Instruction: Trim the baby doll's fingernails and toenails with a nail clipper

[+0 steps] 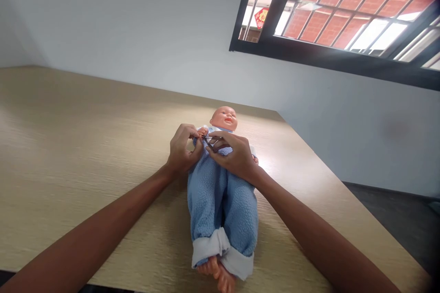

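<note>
A plastic baby doll (224,119) lies on its back on a light wooden table (85,146), head away from me, bare feet near the front edge. It wears blue fleece overalls (220,206) with rolled white cuffs. My left hand (182,149) pinches the doll's small hand at the left shoulder of the overalls. My right hand (233,155) rests on the doll's chest, fingers closed on a thin dark strap (213,143) that runs across the chest toward my left hand.
The table's right edge runs diagonally, with dark floor (395,210) beyond it. A white wall (154,32) stands behind the table. A barred window with a dark frame (330,55) is at the upper right.
</note>
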A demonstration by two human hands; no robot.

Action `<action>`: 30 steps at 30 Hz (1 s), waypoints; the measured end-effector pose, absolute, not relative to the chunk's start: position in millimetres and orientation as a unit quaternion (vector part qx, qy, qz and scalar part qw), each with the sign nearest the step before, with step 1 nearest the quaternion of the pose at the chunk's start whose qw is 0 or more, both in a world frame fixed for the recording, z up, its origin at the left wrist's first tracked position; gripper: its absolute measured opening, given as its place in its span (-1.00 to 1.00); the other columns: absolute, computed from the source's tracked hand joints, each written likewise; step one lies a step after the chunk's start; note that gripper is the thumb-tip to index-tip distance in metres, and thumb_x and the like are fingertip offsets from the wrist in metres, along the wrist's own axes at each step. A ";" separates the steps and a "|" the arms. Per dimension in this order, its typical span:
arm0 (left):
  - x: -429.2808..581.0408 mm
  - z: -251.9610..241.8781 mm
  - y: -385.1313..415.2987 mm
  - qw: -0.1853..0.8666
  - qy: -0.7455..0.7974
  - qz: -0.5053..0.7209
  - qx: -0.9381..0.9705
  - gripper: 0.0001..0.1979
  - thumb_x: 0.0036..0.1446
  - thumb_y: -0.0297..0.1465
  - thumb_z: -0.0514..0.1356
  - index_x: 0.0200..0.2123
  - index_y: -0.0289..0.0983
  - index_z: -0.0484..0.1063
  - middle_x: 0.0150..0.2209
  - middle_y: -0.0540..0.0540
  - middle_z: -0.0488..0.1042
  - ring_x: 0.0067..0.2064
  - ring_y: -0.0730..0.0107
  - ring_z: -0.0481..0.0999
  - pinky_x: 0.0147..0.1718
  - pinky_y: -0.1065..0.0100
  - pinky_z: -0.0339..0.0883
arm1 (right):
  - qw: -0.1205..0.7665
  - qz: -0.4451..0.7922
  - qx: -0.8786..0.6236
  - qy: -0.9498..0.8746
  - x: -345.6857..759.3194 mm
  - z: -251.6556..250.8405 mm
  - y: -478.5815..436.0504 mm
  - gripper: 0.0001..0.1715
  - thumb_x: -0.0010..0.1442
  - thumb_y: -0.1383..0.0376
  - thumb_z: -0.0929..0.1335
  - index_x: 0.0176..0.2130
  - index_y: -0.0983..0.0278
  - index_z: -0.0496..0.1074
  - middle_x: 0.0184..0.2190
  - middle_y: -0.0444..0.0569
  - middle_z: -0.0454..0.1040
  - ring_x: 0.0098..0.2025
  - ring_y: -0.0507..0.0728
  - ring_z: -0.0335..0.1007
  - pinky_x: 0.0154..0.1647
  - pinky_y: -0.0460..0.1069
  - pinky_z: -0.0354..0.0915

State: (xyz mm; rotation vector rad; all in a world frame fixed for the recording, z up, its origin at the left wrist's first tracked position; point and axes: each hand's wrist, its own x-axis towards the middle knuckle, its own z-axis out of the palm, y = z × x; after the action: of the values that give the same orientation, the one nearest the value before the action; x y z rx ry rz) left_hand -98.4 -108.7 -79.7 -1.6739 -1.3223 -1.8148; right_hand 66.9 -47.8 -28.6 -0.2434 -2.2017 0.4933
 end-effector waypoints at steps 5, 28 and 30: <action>-97.5 -79.8 -109.2 0.165 -0.465 -0.641 -0.588 -0.89 0.16 -0.53 0.17 -0.30 -0.21 0.31 -0.27 -0.06 0.40 -0.21 0.33 0.48 -0.24 0.28 0.45 | 0.417 0.188 -0.083 -0.885 68.0 -29.7 -43.6 -0.71 0.24 0.27 0.41 -0.02 0.20 0.50 -0.31 -0.13 0.63 -0.38 0.03 0.60 -0.32 -0.07 0.52; -98.2 -86.4 -106.2 0.140 -0.492 -0.638 -0.576 -0.88 0.18 -0.49 0.19 -0.26 -0.21 0.29 -0.23 -0.05 0.37 -0.18 0.36 0.45 -0.21 0.30 0.43 | 0.335 0.011 -0.015 -0.942 73.4 -26.4 -42.5 -0.74 0.36 0.39 0.27 -0.01 0.20 0.45 -0.25 -0.08 0.59 -0.32 0.04 0.49 -0.37 -0.05 0.36; -97.8 -87.6 -105.9 0.136 -0.503 -0.632 -0.574 -0.84 0.18 -0.47 0.18 -0.18 -0.21 0.27 -0.21 -0.06 0.37 -0.19 0.37 0.45 -0.20 0.30 0.43 | 0.343 -0.004 -0.006 -0.939 73.0 -25.8 -45.6 -0.74 0.35 0.40 0.26 -0.02 0.19 0.45 -0.24 -0.08 0.60 -0.31 0.05 0.50 -0.37 -0.04 0.37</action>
State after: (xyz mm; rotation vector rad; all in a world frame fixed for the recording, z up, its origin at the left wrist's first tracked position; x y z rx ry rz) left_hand -97.8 -105.9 -87.6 -1.6608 -1.4559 -1.8306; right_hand 73.0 -45.6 -25.8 -0.0156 -2.4414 -0.0103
